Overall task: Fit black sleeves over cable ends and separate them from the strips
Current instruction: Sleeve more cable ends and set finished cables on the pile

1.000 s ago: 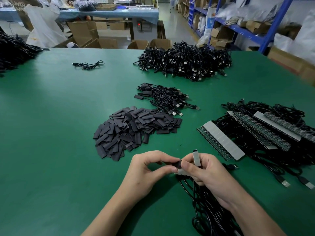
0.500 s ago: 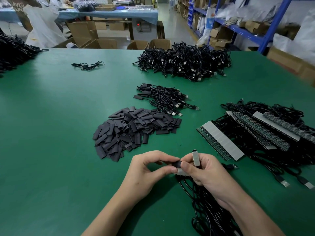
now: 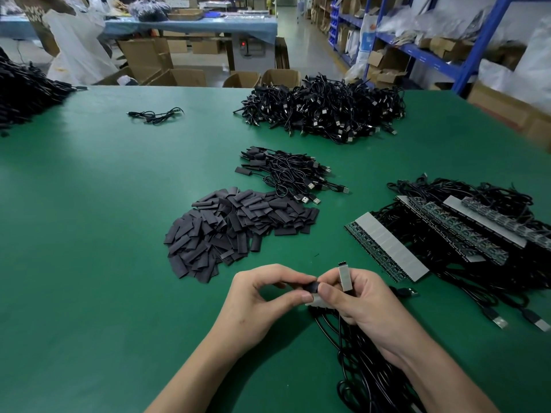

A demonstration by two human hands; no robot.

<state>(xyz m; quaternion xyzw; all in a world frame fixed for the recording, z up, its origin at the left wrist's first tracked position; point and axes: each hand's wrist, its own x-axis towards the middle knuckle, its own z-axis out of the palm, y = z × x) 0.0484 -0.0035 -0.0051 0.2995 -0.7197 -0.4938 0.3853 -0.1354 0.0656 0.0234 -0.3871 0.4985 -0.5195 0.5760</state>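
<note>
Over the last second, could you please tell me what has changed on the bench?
Nothing has visibly changed. The left hand still pinches the black sleeve at the strip held in the right hand. The sleeve pile lies as before.

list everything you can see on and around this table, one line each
table: one, green, fills the view
loose sleeves: large pile, black, table centre
sleeved cables: small bundle, black, behind the pile
cable heap: one big, black, far centre
second heap: one, black, far left edge
lone cable: one, black, far left
strips: about four, grey and green, right, on cables
cardboard boxes: several, brown, beyond table
shelving: one, blue, back right
held sleeve: one, black, between both grips
short strip: one, grey, upright in right grip
left grip: one, bare, pinches held sleeve
right grip: one, bare, holds short strip
</note>
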